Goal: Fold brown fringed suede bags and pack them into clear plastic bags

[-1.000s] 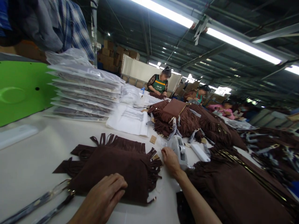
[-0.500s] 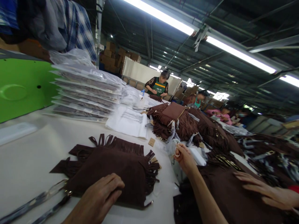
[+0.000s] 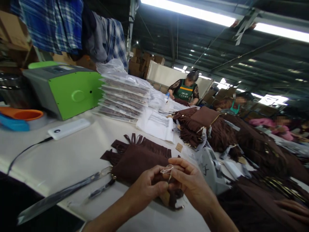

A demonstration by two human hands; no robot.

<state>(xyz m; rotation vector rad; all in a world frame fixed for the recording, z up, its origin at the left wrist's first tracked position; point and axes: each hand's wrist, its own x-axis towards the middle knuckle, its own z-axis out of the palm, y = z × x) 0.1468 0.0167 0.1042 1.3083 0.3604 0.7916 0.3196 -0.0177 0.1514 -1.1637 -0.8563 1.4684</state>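
A dark brown fringed bag (image 3: 140,161) lies on the pale table, its wrapped strap (image 3: 65,190) stretched toward the front left. Over the bag's right side my two hands meet. Thin white string (image 3: 167,169) is looped between their fingertips. My left hand (image 3: 151,185) pinches at the string from the left, and my right hand (image 3: 188,180) holds it from the right with bent fingers. A brown tag (image 3: 165,197) shows below my fingers, partly hidden by them.
A tape dispenser (image 3: 210,170) stands right of my hands. Behind are stacked bagged items (image 3: 123,96), white sheets (image 3: 156,124) and piled brown bags (image 3: 205,125). A green machine (image 3: 77,93) and white power bank (image 3: 69,129) lie left. Another person's hand (image 3: 293,207) rests at right.
My left hand has risen from the bag's front and my right hand has come left with the string, so both now meet at it. The view has turned left.
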